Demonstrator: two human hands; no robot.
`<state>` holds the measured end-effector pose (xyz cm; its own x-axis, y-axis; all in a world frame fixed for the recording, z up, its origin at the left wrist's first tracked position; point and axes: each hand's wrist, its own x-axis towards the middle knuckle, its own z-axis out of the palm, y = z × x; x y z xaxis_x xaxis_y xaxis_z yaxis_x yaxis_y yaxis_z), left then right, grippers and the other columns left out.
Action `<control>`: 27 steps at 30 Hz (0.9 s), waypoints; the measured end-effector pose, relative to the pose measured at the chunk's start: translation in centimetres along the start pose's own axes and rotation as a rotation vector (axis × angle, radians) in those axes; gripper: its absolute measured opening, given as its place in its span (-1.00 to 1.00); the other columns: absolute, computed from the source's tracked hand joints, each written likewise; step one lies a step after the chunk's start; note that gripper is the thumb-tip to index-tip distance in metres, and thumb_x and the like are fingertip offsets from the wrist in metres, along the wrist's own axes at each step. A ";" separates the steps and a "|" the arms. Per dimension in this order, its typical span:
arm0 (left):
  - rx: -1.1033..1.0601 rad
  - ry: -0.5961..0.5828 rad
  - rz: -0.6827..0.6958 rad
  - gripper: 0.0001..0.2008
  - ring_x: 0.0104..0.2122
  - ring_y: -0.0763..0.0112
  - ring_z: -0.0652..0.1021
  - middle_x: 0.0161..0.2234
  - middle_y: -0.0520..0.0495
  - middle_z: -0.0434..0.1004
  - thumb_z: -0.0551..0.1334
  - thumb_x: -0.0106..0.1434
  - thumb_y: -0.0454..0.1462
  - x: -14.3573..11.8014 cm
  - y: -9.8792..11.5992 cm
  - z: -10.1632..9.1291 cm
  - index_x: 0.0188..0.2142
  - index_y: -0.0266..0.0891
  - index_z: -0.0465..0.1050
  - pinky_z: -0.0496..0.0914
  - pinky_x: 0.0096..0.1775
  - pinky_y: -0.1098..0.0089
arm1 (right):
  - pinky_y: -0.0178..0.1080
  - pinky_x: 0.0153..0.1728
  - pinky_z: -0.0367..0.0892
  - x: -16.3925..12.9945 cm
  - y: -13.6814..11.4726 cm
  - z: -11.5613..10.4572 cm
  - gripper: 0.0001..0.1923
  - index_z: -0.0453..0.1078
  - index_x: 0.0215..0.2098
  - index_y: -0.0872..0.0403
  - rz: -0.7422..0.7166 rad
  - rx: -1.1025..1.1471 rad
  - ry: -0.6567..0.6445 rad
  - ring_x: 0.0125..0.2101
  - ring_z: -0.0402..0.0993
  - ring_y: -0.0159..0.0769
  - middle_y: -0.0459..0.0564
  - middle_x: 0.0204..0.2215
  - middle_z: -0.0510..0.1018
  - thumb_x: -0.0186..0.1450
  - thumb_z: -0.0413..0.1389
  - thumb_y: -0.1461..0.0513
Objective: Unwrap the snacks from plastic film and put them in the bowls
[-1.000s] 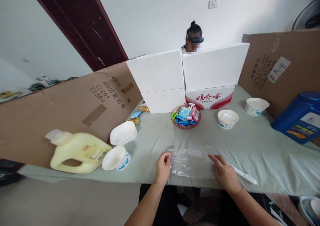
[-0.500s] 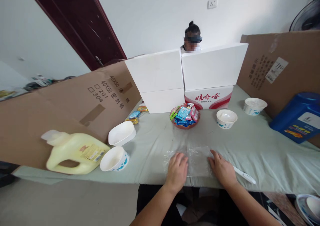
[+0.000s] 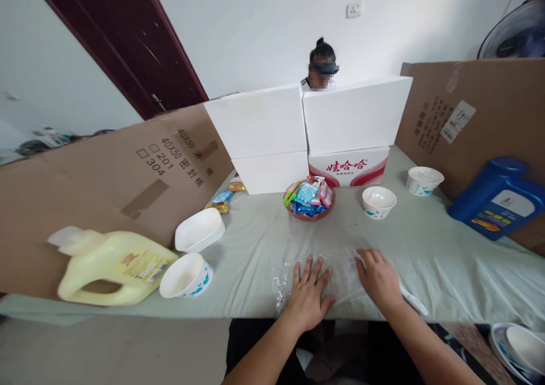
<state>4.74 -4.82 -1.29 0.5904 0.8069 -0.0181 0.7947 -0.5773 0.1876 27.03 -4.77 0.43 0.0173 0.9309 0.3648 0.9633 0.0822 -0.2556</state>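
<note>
A thin clear plastic bag (image 3: 340,271) lies flattened on the green tablecloth near the front edge. My left hand (image 3: 310,291) presses on it, palm down with the fingers spread. At the bag's right edge is my right hand (image 3: 378,274), fingers bent and drawn together, with thumb and forefinger pinching the plastic. A white stick-like object (image 3: 414,301) rests beside my right wrist, part of it hidden behind the arm. Beyond my hands stands a reddish-brown basket (image 3: 310,217) heaped with colourful small packets (image 3: 307,195).
On the left are a yellow jug (image 3: 123,260), a white paper bowl (image 3: 185,277), a white dish (image 3: 200,230) and snack packets (image 3: 222,199). Two bowls (image 3: 378,203) and a blue bottle (image 3: 498,197) stand right. White boxes (image 3: 259,124) and cardboard (image 3: 128,175) wall the table; a person sits behind.
My left hand has slid right over the bag and spread its fingers. My right hand has shifted slightly forward at the bag's edge, and the plastic looks more wrinkled.
</note>
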 end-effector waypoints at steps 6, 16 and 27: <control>0.008 0.043 0.009 -0.34 0.34 0.03 -0.16 0.38 -0.08 -0.21 -0.01 0.35 -0.01 0.0 -0.3 0.3 0.35 -0.11 -0.18 -0.16 0.25 -0.15 | 0.07 0.16 0.10 -1.2 -3.5 2.9 -0.41 0.19 0.24 0.11 -0.522 0.139 -0.176 0.21 0.16 -0.03 0.14 0.18 0.33 0.35 -0.04 -0.02; 0.086 0.280 -0.315 -0.35 0.30 -0.08 0.02 0.32 -0.34 0.00 0.03 0.33 0.00 -3.8 -9.4 0.7 0.29 -0.30 0.05 0.03 0.19 -0.17 | 0.27 0.19 -0.10 -2.7 1.2 4.5 -0.19 0.00 0.33 0.09 -0.316 0.020 -0.234 0.30 -0.08 0.08 0.18 0.30 0.09 0.29 -0.09 -0.19; -0.165 0.284 0.117 -0.62 0.03 0.07 0.40 -0.04 -0.18 0.42 0.34 0.10 -0.22 -7.6 -5.9 -2.5 -0.06 -0.18 0.41 0.38 0.05 0.04 | -0.01 0.18 0.19 -5.2 4.1 0.5 -0.52 0.33 0.13 0.02 -0.451 0.236 -0.338 0.24 0.11 -0.11 0.06 0.17 0.36 0.29 0.10 0.02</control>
<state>-4.75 -7.24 0.21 0.5950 0.7523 0.2828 0.6765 -0.6588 0.3293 30.75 -9.12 -2.94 -0.5014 0.8443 0.1890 0.7701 0.5351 -0.3474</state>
